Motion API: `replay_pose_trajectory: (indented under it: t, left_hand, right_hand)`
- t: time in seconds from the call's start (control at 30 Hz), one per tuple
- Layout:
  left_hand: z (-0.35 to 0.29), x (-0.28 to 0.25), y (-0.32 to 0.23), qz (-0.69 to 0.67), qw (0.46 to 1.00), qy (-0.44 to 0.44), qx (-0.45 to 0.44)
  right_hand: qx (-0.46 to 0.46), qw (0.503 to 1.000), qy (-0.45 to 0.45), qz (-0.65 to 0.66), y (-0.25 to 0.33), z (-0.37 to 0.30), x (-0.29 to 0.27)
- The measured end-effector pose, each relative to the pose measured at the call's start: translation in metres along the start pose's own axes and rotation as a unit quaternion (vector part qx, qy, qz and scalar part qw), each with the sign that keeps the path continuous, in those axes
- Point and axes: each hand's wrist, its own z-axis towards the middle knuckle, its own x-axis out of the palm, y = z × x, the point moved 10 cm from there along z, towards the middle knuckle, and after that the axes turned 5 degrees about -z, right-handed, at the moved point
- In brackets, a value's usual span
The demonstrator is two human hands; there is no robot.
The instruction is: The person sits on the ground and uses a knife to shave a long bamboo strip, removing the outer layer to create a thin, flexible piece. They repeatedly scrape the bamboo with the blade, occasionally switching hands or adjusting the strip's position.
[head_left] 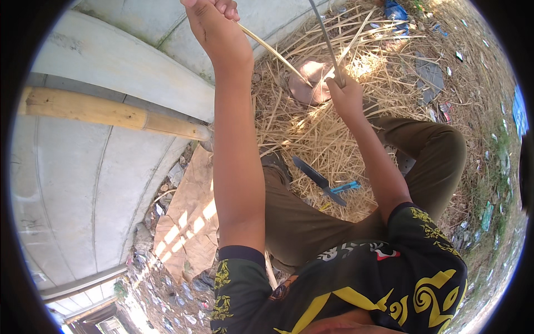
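Apparently, work is partway, flat tan plant strips (278, 125) littering the upper centre and a slender pale-yellow wooden stick (272, 51) there seemingly unfinished, clamped in the left hand (216, 25), while the right hand (346, 96), well apart, grips a long dark-grey rod (327, 42).

The pale strip (272, 49) is showing a smooth, woody finish; the slim grey rod (324, 30) is looking matt, its material unclear. Dry shavings (328, 145) are looking fibrous and rough. The dark knife (310, 171) is appearing matt, the blue item (346, 187) plastic. The bamboo pole (114, 113) is looking smooth, the wall panels (72, 189) matt and concrete-like, the trousers (436, 145) soft cloth.
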Motion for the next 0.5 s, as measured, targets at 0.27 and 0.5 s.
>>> replay_pose_trajectory:
  t: [0.27, 0.5]
  left_hand:
    - [-0.011, 0.037, -0.001, 0.218, 0.963, 0.103, 0.123]
    - [-0.002, 0.005, -0.009, 0.188, 0.976, 0.020, 0.104]
  right_hand:
    - [0.111, 0.952, 0.140, -0.250, -0.190, -0.042, 0.054]
    - [0.048, 0.999, 0.008, -0.003, 0.007, 0.025, -0.014]
